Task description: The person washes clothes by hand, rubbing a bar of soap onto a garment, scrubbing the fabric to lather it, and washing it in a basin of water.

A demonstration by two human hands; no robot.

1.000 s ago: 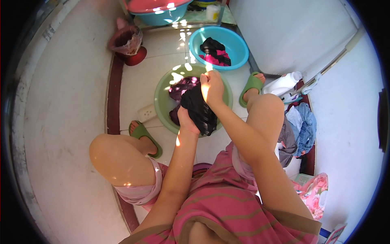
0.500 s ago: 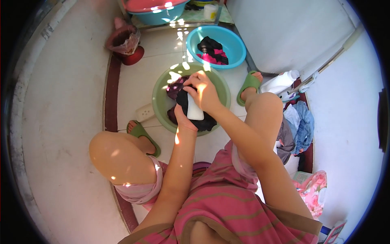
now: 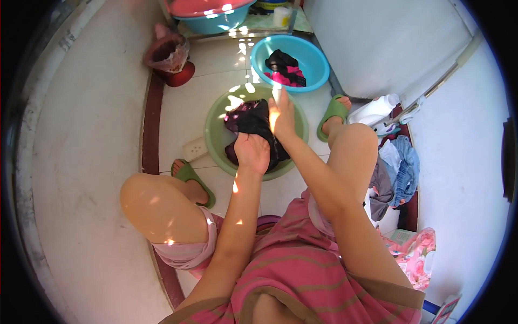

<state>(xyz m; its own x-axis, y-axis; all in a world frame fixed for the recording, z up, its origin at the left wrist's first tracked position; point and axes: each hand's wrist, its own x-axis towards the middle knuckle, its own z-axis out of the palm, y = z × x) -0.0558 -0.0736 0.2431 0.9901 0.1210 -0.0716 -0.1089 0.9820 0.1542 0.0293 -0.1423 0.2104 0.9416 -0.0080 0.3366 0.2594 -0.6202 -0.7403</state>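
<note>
We judge the black cloth (image 3: 253,119) soft and slippery; hold bunched folds. Left hand (image 3: 252,153), right hand (image 3: 283,120): we cannot tell finger closure.

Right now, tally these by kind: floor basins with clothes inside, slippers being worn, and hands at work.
Basins: 2, green basin and blue basin
Slippers: 2, left slipper and right slipper
Hands: 2, left hand and right hand
Total: 6
</note>
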